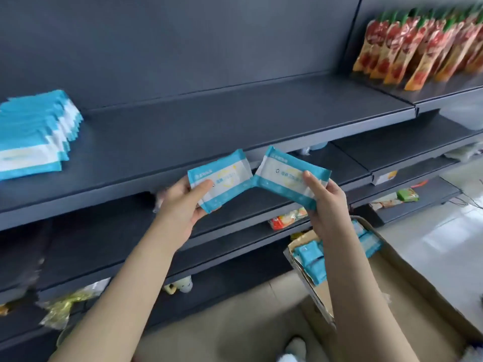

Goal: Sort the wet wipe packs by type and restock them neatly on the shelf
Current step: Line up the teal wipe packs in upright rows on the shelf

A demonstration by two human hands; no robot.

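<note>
My left hand [183, 205] grips a blue-and-white wet wipe pack [224, 178] by its left end, thumb on its face. My right hand [326, 199] grips a second, similar wet wipe pack [285, 176] by its right end. Both packs hang side by side in front of the dark shelf [209, 131], their inner corners nearly touching. A row of several matching packs [34, 134] stands on the shelf's far left. More packs [313, 259] lie in the cardboard box [407, 283] at lower right.
Red and orange pouches [418, 45] line the neighbouring shelf at upper right. Lower shelves hold scattered snack packets [287, 220], a green one [406, 194] and yellow wrapped items [65, 307]. The floor [235, 330] lies beneath.
</note>
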